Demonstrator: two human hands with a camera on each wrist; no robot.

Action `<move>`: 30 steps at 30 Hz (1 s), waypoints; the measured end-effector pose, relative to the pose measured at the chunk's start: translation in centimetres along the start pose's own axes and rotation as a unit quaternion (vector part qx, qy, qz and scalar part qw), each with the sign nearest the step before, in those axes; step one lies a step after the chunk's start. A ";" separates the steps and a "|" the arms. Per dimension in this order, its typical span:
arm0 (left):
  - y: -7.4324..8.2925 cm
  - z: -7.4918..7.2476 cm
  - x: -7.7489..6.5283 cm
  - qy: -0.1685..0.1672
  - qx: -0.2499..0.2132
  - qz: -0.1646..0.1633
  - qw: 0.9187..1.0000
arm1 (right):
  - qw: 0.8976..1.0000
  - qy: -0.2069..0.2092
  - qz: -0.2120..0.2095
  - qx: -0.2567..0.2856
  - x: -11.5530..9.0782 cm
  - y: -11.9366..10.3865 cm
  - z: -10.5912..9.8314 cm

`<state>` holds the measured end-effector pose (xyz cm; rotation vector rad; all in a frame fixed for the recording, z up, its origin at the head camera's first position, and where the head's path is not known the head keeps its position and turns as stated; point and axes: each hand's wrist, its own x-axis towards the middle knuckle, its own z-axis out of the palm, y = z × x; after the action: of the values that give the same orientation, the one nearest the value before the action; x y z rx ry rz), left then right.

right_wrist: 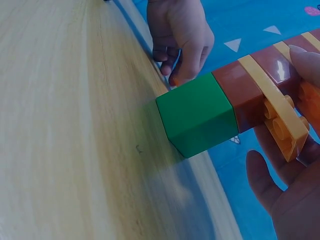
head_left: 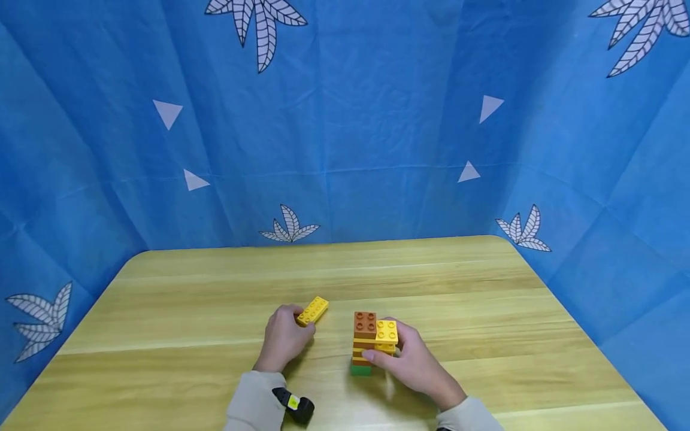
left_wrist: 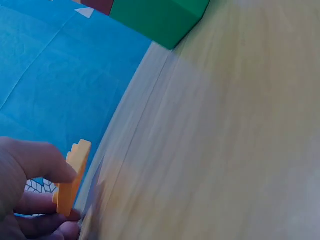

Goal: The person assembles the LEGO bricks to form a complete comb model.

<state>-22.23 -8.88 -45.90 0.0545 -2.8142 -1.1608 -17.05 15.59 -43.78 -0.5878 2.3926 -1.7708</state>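
Observation:
My left hand (head_left: 284,338) pinches a long yellow toy brick (head_left: 314,310) between thumb and fingers, its studs facing up in the head view. In the left wrist view the yellow brick (left_wrist: 74,177) appears edge-on at the fingertips. To the right, my right hand (head_left: 417,362) grips a tower of bricks, with the thumb lying across its front. Brown bricks (head_left: 365,326) alternate with thin yellow ones that jut out to the right, above a green brick (head_left: 360,371) at the bottom. Part of the tower's right side is hidden by the right hand.
Both hands work over a wooden table (head_left: 215,281) near its front. A blue cloth (head_left: 377,120) with leaf and triangle prints hangs behind and beside the table. On the left sleeve sits a black strapped device (head_left: 299,408).

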 end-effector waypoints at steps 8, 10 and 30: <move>0.1 -0.6 0.3 0.020 -0.081 0.024 0.996 | 1.000 0.000 0.003 -0.001 0.0 0.1 0.0; 0.4 -0.8 0.3 0.021 -0.111 0.030 0.993 | 1.000 0.000 0.002 0.000 0.0 0.1 0.0; 5.1 -2.1 -1.6 0.005 -0.272 0.174 0.946 | 1.000 0.000 -0.006 -0.003 0.2 0.1 -0.1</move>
<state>-20.40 -6.64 -40.90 -0.4528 -2.2562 -1.7592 -17.27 15.67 -43.81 -0.6048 2.3999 -1.7687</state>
